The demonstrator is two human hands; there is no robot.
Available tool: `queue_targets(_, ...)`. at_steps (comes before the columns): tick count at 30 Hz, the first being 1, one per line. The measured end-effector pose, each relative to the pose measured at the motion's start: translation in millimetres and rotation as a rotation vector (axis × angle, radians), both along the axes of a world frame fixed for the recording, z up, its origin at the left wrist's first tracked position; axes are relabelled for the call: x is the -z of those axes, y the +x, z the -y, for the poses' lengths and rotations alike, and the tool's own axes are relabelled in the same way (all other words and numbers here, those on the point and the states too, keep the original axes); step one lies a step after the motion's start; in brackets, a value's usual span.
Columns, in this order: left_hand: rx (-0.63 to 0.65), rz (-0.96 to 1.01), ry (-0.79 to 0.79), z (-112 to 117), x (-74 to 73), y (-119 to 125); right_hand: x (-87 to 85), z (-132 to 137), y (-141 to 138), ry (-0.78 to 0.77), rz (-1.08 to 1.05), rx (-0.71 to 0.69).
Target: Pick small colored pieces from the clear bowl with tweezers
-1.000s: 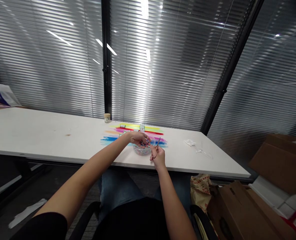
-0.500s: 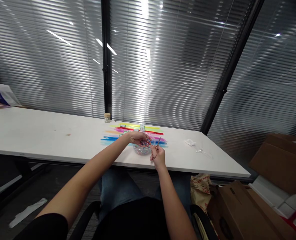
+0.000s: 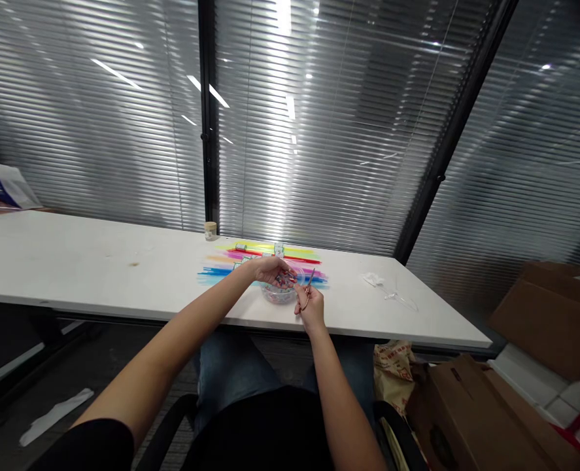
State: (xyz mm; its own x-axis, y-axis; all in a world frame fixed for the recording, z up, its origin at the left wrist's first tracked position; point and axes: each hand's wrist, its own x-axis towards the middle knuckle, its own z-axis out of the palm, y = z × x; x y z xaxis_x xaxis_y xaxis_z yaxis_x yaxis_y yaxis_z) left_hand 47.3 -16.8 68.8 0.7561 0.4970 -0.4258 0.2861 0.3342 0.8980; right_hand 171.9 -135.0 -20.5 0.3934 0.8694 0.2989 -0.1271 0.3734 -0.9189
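Observation:
Over a clear round bowl (image 3: 278,296) my left hand (image 3: 270,269) hangs with its fingers curled. Small reddish bits show by its fingertips, too small to name. Many small coloured pieces lie in the bowl. My right hand (image 3: 312,310), just right of the bowl, is closed on a pair of scissors (image 3: 308,292) whose tips point up and away from me. Its fingertips are close to those of my left hand; whether they touch I cannot tell. Behind the hands lie bundles of long thin coloured sticks: yellow (image 3: 297,251), red (image 3: 304,259) and blue (image 3: 214,272), some with paper bands.
The white table (image 3: 74,261) runs up to window blinds (image 3: 319,163). A small jar (image 3: 210,231) stands at its back edge. Crumpled clear plastic (image 3: 374,280) lies to the right. Cardboard boxes (image 3: 486,412) and a paper bag (image 3: 392,373) stand on the floor at right.
The fingers of my left hand have shifted slightly over the bowl, and more of the coloured pieces show beneath them. My right hand and the scissors have hardly moved.

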Motion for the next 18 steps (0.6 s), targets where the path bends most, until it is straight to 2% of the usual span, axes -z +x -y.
queue_targets(6, -0.009, -0.018, 0.029, 1, -1.5, 0, 2.1, -2, 0, 0.001, -0.009, -0.001)
queue_targets(10, -0.045, -0.084, 0.146, 8, -1.7, 4, 1.5, -2, 0, 0.009, -0.016, -0.004)
queue_targets(12, -0.045, -0.137, 0.261, 12, -1.5, 6, 0.7, -1, 0, 0.006, -0.02, -0.01)
queue_targets(18, 0.018, -0.354, 0.796, 22, -5.9, 10, -0.7, 0, 1, -0.006, -0.03, -0.022)
